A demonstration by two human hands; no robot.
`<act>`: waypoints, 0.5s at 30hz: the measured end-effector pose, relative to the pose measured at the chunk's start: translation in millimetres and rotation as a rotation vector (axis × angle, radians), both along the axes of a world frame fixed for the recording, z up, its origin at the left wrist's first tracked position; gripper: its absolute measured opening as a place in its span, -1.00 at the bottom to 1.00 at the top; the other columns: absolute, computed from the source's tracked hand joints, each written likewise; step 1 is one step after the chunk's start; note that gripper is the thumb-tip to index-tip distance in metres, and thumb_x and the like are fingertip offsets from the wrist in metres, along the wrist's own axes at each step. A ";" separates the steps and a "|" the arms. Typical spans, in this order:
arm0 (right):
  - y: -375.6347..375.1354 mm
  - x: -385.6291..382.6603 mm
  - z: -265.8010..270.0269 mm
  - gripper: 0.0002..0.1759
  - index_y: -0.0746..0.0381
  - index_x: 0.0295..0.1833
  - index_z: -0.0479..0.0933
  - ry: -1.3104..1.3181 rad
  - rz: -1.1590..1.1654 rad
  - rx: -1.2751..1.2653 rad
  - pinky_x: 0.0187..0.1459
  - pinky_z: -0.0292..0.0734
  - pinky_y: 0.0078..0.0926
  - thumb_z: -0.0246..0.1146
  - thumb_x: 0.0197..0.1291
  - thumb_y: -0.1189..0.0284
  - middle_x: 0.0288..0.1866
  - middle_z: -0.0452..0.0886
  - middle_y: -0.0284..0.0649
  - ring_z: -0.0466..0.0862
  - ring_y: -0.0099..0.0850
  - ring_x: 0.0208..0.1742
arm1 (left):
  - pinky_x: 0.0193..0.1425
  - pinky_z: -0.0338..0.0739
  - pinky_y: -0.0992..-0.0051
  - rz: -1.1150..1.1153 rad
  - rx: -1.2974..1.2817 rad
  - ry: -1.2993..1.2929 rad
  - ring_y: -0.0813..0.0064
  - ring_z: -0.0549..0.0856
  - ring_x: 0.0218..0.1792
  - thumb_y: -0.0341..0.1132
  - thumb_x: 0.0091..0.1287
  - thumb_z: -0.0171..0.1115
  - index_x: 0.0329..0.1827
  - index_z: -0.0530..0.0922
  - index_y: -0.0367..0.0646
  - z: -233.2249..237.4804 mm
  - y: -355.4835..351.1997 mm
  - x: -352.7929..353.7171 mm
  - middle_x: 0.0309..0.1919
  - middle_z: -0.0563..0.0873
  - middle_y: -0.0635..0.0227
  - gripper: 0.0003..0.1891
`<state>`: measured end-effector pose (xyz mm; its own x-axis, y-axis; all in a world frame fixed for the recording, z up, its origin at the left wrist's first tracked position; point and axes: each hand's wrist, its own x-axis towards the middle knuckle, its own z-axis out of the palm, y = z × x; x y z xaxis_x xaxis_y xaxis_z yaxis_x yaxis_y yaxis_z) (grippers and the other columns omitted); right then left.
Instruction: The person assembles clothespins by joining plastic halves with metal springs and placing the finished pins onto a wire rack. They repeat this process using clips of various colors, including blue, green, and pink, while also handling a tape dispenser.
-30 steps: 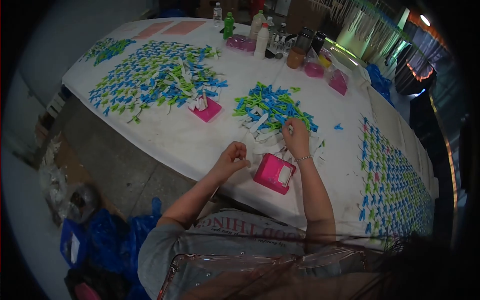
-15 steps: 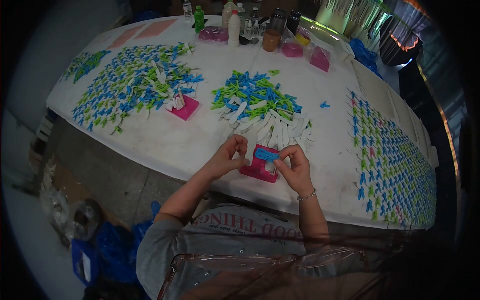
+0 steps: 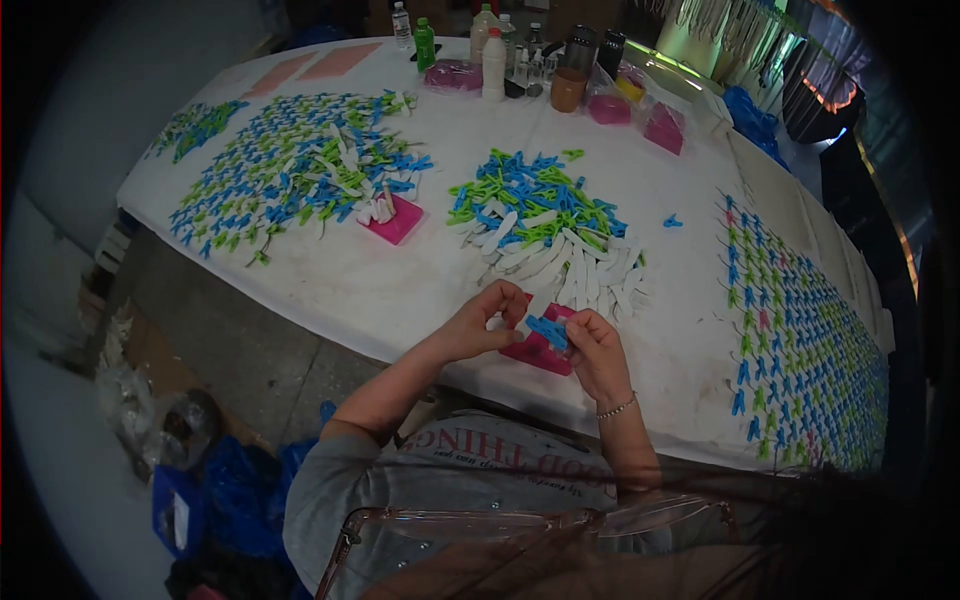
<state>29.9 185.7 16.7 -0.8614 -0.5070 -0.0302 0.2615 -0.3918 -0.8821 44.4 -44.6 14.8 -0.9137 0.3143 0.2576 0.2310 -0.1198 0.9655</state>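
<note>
A blue clothespin (image 3: 548, 331) is pinched between the thumb and fingers of my right hand (image 3: 598, 352). Just left of it is my left hand (image 3: 486, 322), its fingers curled but thumb and forefinger apart, with nothing visible between them. Beneath both hands lies a pink block (image 3: 538, 352), partly hidden by them. White flat strips (image 3: 578, 272) fan out beyond the block. Past these strips is a heap of blue and green clothespins (image 3: 535, 190).
A second pink block (image 3: 394, 222) with white strips stands to the left, beside a wide spread of clothespins (image 3: 290, 150). Rows of clothespins (image 3: 800, 350) cover the right side. Bottles (image 3: 494, 65) and pink wrapped packs (image 3: 453, 74) line the back of the white table (image 3: 330, 260).
The clothespin has turned from lying lengthwise to a slanted angle in my right hand. My left hand has come closer to it. The whole view has shifted slightly.
</note>
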 end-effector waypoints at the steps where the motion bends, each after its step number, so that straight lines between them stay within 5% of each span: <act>1: 1.7 1.3 -3.6 -0.89 0.28 -0.12 0.48 -0.092 -0.004 -0.097 -0.20 0.48 -0.64 0.19 0.32 0.47 -0.27 0.60 -0.32 0.56 -0.60 -0.28 | 0.06 0.35 0.53 -0.054 -0.074 0.041 0.64 0.47 -0.20 -0.52 0.07 0.36 0.05 0.37 -0.13 2.5 -3.3 -1.4 -0.25 0.47 0.50 -0.52; 4: 6.0 10.0 -5.4 -0.93 0.28 -0.17 0.50 -0.051 -0.122 -0.086 -0.23 0.49 -0.65 0.19 0.32 0.50 -0.26 0.61 -0.32 0.57 -0.61 -0.30 | 0.12 0.37 0.48 0.032 -0.361 0.298 0.51 0.51 -0.13 -0.44 0.04 0.40 0.17 0.38 -0.13 12.5 -31.5 -23.3 -0.10 0.51 0.43 -0.41; 7: 25.2 23.6 -4.4 -0.94 0.28 -0.16 0.52 0.176 -0.305 0.176 -0.24 0.49 -0.64 0.22 0.28 0.53 -0.26 0.60 -0.34 0.57 -0.60 -0.29 | -0.05 0.47 0.48 0.487 -0.404 0.117 0.45 0.55 -0.18 -0.35 0.15 0.35 0.09 0.49 -0.16 -4.9 -108.1 -91.7 -0.15 0.59 0.27 -0.58; 8: 32.3 30.6 -6.1 -0.94 0.28 -0.16 0.52 0.166 -0.408 0.197 -0.24 0.49 -0.64 0.22 0.28 0.53 -0.26 0.60 -0.34 0.57 -0.60 -0.29 | -0.14 0.49 0.51 0.668 -0.593 0.000 0.46 0.55 -0.25 -0.33 0.21 0.31 0.07 0.49 -0.19 -4.9 -134.3 -113.6 -0.15 0.61 0.24 -0.63; 9: 37.7 35.9 -8.1 -0.94 0.29 -0.18 0.53 0.278 -0.524 0.280 -0.27 0.48 -0.64 0.24 0.25 0.55 -0.28 0.60 -0.33 0.57 -0.59 -0.32 | -0.16 0.51 0.45 0.727 -0.576 0.258 0.43 0.59 -0.23 -0.32 0.23 0.29 0.05 0.50 -0.25 -45.4 -186.8 -152.2 -0.15 0.63 0.18 -0.64; 11: 58.8 49.0 -10.9 -0.94 0.30 -0.21 0.54 0.376 -0.705 0.387 -0.29 0.47 -0.64 0.27 0.21 0.57 -0.31 0.61 -0.32 0.58 -0.58 -0.34 | -0.15 0.54 0.36 0.819 -0.931 0.131 0.28 0.67 -0.16 -0.28 0.20 0.30 0.03 0.45 -0.40 -45.7 -231.5 -175.4 -0.19 0.63 -0.02 -0.57; 12: 67.9 55.1 -12.1 -0.94 0.29 -0.23 0.55 0.456 -0.810 0.543 -0.29 0.48 -0.59 0.29 0.17 0.57 -0.32 0.61 -0.30 0.59 -0.51 -0.33 | -0.16 0.54 0.29 0.889 -1.113 0.489 0.18 0.68 -0.23 -0.28 0.17 0.30 0.02 0.44 -0.43 -96.3 -291.1 -213.1 -0.25 0.65 -0.09 -0.55; 13: 76.6 59.9 -14.2 -0.93 0.27 -0.26 0.56 0.532 -0.899 0.700 -0.28 0.48 -0.55 0.31 0.14 0.57 -0.33 0.61 -0.28 0.61 -0.44 -0.32 | -0.16 0.52 0.17 0.820 -1.085 0.131 0.03 0.67 -0.24 -0.26 0.16 0.27 -0.01 0.44 -0.42 -55.8 -255.1 -184.7 -0.28 0.65 -0.11 -0.56; 15: 99.6 68.2 -27.5 -0.92 0.26 -0.25 0.58 0.638 -1.041 0.876 -0.26 0.49 -0.51 0.31 0.12 0.56 -0.32 0.62 -0.26 0.60 -0.42 -0.29 | -0.12 0.49 0.09 0.797 -1.264 0.074 -0.14 0.63 -0.16 -0.22 0.18 0.21 -0.04 0.45 -0.36 -88.4 -285.9 -211.9 -0.25 0.64 -0.14 -0.60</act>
